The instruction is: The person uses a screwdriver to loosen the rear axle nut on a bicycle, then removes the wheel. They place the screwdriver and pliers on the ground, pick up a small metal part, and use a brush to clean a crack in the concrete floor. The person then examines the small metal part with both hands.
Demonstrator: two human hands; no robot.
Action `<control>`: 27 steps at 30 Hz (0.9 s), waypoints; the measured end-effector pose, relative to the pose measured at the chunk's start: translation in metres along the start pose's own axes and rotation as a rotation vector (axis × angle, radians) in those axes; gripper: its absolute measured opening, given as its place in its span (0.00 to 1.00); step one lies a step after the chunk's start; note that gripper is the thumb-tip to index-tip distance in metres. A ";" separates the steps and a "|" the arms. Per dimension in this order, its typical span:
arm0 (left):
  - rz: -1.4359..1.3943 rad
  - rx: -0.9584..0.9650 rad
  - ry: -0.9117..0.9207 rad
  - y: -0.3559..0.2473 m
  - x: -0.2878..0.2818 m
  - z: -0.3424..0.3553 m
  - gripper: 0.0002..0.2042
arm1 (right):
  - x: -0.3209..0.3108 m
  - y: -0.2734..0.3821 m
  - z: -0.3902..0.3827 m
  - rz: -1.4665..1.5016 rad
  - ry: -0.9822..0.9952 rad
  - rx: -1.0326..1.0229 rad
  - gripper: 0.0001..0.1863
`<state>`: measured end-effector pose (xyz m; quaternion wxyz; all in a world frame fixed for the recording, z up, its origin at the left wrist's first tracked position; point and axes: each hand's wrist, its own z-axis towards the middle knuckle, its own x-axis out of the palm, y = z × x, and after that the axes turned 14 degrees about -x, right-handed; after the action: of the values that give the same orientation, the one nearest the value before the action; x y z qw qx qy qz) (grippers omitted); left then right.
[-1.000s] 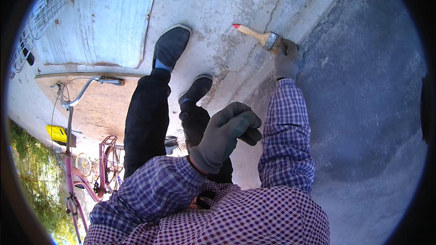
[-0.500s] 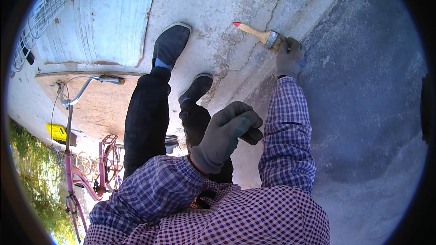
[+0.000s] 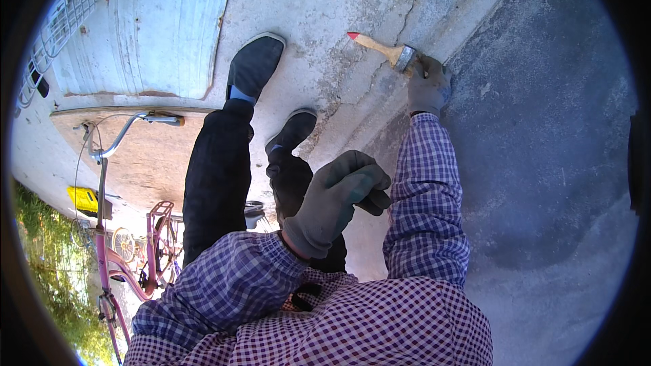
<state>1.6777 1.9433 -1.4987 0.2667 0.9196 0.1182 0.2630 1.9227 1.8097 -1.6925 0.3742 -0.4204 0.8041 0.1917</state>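
A flat paintbrush (image 3: 380, 48) with a pale wooden handle, red handle tip and metal ferrule is near the top, its handle pointing up and left. My right hand (image 3: 428, 88), in a grey glove, is stretched out at its bristle end, fingers closed around the bristles and hiding most of them. Whether the brush also rests on the concrete I cannot tell. In front of my body my gloved left hand (image 3: 332, 203) is raised, its fingers curled together; anything inside them is hidden.
Cracked concrete (image 3: 352, 0) meets a dark grey surface (image 3: 542, 129) on the right. My shoes (image 3: 256, 68) stand left of the brush. Farther left are a pale board (image 3: 142, 34), a wooden board (image 3: 156, 156), a wire basket (image 3: 57, 27) and a pink bicycle (image 3: 112, 264).
My right hand has shifted slightly left, covering more of the brush's bristle end. The brush and my left hand have barely moved.
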 end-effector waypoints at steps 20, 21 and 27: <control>0.008 -0.013 0.038 0.000 0.001 0.004 0.14 | -0.011 0.015 -0.006 0.025 -0.049 0.030 0.14; 0.016 -0.019 0.019 0.000 0.002 0.003 0.15 | -0.014 0.018 -0.008 0.036 -0.062 0.041 0.13; 0.017 0.007 -0.048 0.002 0.010 0.001 0.16 | -0.024 0.039 0.001 0.068 -0.032 -0.042 0.11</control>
<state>1.6863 1.9449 -1.4941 0.2640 0.9276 0.1050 0.2425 1.8997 1.8456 -1.6747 0.3714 -0.3974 0.8076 0.2278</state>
